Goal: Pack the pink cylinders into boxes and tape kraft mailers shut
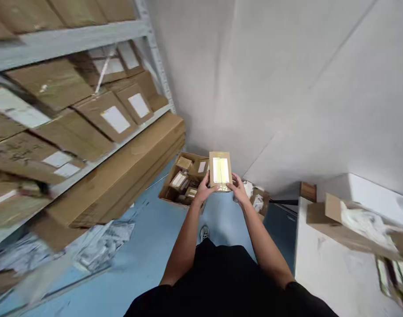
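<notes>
The left hand (205, 189) and the right hand (238, 190) both grip a small kraft cardboard box (220, 171), one at each side of its lower end, with the fingers curled narrowly around its edges. The box is held out in front of the person's black shirt (227, 281), tilted upright, its face showing a pale label (220, 170) under shiny tape. Just beyond the left hand, an open cardboard carton (166, 190) sits on the blue floor (155, 246), packed with smaller kraft boxes (183, 164), several with white labels. Beyond the right hand, near the wall, a smaller carton (260, 200) holds white wrapping. A shoe (204, 233) shows below the hands. To the left, grey metal shelving (65, 39) carries flat brown cartons (109, 115) with white labels, and a long carton (115, 171) rests on its lowest shelf. Crumpled plastic sheeting (102, 245) lies on the floor beside the shelving. To the right, a white bench (333, 273) carries a cardboard box (349, 224) with white wrapping inside, and a white wall (270, 88) rises behind everything.
</notes>
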Available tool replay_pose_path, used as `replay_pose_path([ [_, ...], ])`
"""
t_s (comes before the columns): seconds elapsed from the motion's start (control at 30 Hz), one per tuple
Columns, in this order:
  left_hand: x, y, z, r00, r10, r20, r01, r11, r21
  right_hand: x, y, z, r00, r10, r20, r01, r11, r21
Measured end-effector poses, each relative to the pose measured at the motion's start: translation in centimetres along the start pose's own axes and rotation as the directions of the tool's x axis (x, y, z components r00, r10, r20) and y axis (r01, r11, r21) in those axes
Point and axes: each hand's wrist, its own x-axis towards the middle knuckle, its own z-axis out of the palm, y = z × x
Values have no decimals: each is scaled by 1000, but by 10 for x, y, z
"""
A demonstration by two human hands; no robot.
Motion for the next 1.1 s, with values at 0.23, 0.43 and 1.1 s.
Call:
replay_pose_path([
  [0.23,-26,-15,-105,955,-66,-291,40,995,-94,50,31,118,965,111,239,-86,990,-115],
  [0.43,-36,-30,-138,885,-177,-430,110,978,-175,84,63,161,898,164,407,-103,980,-168],
  [1.1,27,-205,-136,387,-469,-794,147,881,-449,226,244,197,564,585,583,-357,809,-466],
])
